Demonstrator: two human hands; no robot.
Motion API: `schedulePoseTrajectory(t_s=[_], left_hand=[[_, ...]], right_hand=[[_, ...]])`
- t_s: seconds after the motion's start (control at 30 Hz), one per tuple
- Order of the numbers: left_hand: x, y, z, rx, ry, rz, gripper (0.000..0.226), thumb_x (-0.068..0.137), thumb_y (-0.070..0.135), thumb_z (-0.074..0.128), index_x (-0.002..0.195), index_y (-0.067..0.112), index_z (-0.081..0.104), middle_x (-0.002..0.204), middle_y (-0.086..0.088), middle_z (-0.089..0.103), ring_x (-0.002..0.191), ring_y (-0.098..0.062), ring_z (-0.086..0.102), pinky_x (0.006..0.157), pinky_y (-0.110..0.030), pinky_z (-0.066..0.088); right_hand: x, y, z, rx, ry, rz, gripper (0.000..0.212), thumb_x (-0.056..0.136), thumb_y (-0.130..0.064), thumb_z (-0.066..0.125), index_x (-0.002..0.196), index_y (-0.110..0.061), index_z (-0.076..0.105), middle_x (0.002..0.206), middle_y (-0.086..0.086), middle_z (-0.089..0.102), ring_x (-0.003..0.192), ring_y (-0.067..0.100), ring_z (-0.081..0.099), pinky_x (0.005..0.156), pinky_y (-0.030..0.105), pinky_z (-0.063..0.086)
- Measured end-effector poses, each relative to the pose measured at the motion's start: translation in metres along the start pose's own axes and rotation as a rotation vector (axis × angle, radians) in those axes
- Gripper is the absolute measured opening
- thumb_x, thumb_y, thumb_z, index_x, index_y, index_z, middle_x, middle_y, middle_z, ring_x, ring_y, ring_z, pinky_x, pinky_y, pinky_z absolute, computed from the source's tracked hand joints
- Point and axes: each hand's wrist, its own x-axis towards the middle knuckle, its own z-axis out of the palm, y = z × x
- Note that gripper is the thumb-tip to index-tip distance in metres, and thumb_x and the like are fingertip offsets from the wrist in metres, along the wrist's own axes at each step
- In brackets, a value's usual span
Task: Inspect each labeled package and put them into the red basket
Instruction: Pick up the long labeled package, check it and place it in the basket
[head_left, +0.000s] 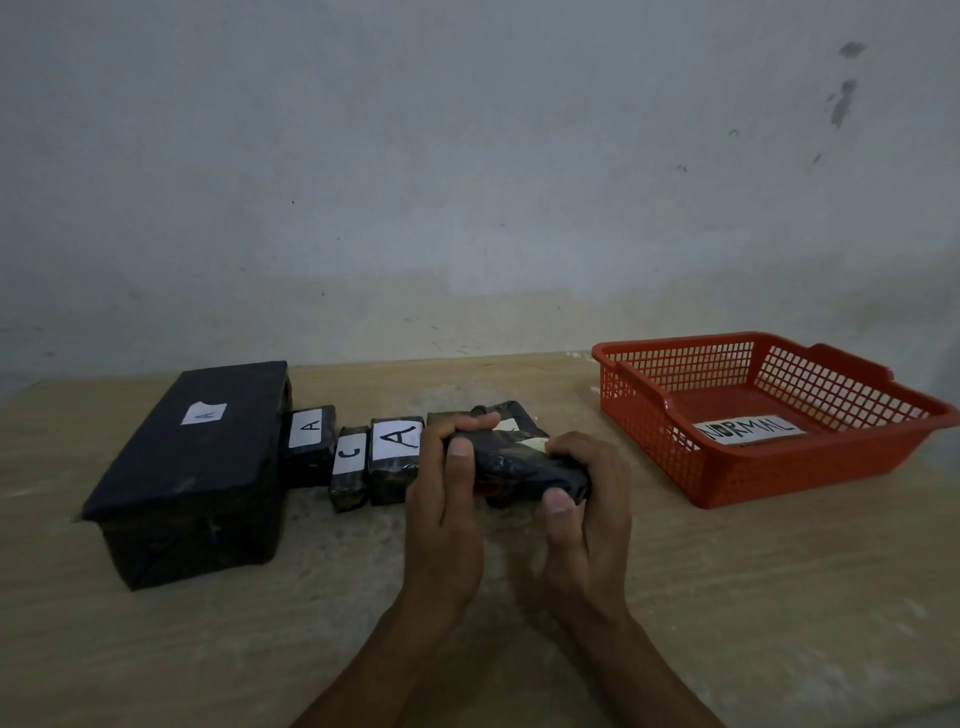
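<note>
On the left sat the big black box (192, 467), then small packages marked A (310, 441), C (349, 467), A (395, 457). Both hands, left (447, 499) and right (587, 509), gripped a black package (514, 457), label mostly hidden, perhaps unreadable. Red basket (649, 395) stood right.
</note>
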Motion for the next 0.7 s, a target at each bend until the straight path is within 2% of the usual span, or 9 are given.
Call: schedulePoseTrajectory(t_s=[0.1, 0.2, 0.3, 0.37, 0.47, 0.57, 0.7], left_hand=[[0.0027, 0.0002, -0.0028, 0.018, 0.004, -0.015, 0.025, 0.101, 0.027, 0.034, 0.104, 0.022, 0.059, 0.112, 0.016, 0.068, 0.105, -0.003, 0.064, 0.081, -0.014, 0.051], [0.004, 0.0008, -0.0041, 0.03, -0.028, -0.051, 0.024, 0.104, 0.03, 0.036, 0.103, 0.022, 0.059, 0.112, 0.019, 0.067, 0.105, 0.0, 0.063, 0.082, -0.015, 0.05], [0.0017, -0.0008, -0.004, 0.032, -0.079, -0.099, 0.023, 0.099, 0.032, 0.039, 0.108, 0.024, 0.059, 0.114, 0.02, 0.065, 0.104, -0.005, 0.064, 0.085, -0.03, 0.055], [-0.0005, 0.0005, -0.0034, 0.015, -0.114, -0.144, 0.021, 0.098, 0.036, 0.043, 0.111, 0.028, 0.056, 0.111, 0.017, 0.065, 0.1, -0.011, 0.067, 0.079, -0.04, 0.06], [-0.0012, 0.0048, -0.0023, -0.059, -0.143, -0.253, 0.035, 0.09, 0.044, 0.049, 0.122, 0.031, 0.047, 0.104, 0.012, 0.066, 0.092, -0.013, 0.071, 0.069, -0.036, 0.06], [0.0007, 0.0072, -0.0015, -0.103, -0.144, -0.329, 0.048, 0.088, 0.043, 0.05, 0.131, 0.026, 0.04, 0.108, 0.007, 0.062, 0.088, -0.011, 0.071, 0.066, -0.028, 0.057], [0.0048, 0.0028, -0.0027, -0.125, -0.07, -0.378, 0.039, 0.097, 0.017, 0.053, 0.132, 0.031, 0.041, 0.111, 0.004, 0.062, 0.091, -0.012, 0.069, 0.071, -0.027, 0.058]], right_hand=[[-0.0005, -0.0005, -0.0005, -0.003, 0.008, 0.007, 0.05, 0.097, -0.063, 0.041, 0.112, -0.019, 0.058, 0.111, 0.004, 0.059, 0.106, 0.026, 0.057, 0.087, 0.037, 0.046], [-0.0006, 0.0009, -0.0025, -0.042, 0.018, 0.0, 0.037, 0.094, -0.046, 0.047, 0.109, -0.015, 0.06, 0.108, 0.005, 0.06, 0.103, 0.03, 0.057, 0.086, 0.042, 0.047], [-0.0002, 0.0005, -0.0027, -0.087, 0.027, -0.01, 0.032, 0.088, -0.035, 0.047, 0.107, -0.013, 0.061, 0.106, 0.004, 0.06, 0.101, 0.029, 0.057, 0.085, 0.04, 0.046], [-0.0003, -0.001, -0.0021, -0.115, 0.016, -0.028, 0.034, 0.087, -0.035, 0.048, 0.106, -0.01, 0.062, 0.107, 0.005, 0.06, 0.102, 0.029, 0.056, 0.087, 0.034, 0.044], [-0.0018, -0.0006, -0.0012, -0.194, -0.018, -0.072, 0.038, 0.083, -0.034, 0.052, 0.106, -0.007, 0.063, 0.11, 0.007, 0.06, 0.108, 0.029, 0.054, 0.095, 0.029, 0.041], [-0.0028, 0.0019, 0.001, -0.272, -0.068, -0.097, 0.041, 0.079, -0.037, 0.054, 0.106, -0.007, 0.064, 0.115, 0.002, 0.058, 0.114, 0.026, 0.05, 0.1, 0.029, 0.038], [-0.0034, 0.0009, 0.0026, -0.25, -0.144, -0.039, 0.041, 0.084, -0.043, 0.054, 0.109, -0.012, 0.063, 0.119, -0.002, 0.056, 0.12, 0.021, 0.048, 0.102, 0.025, 0.036]])
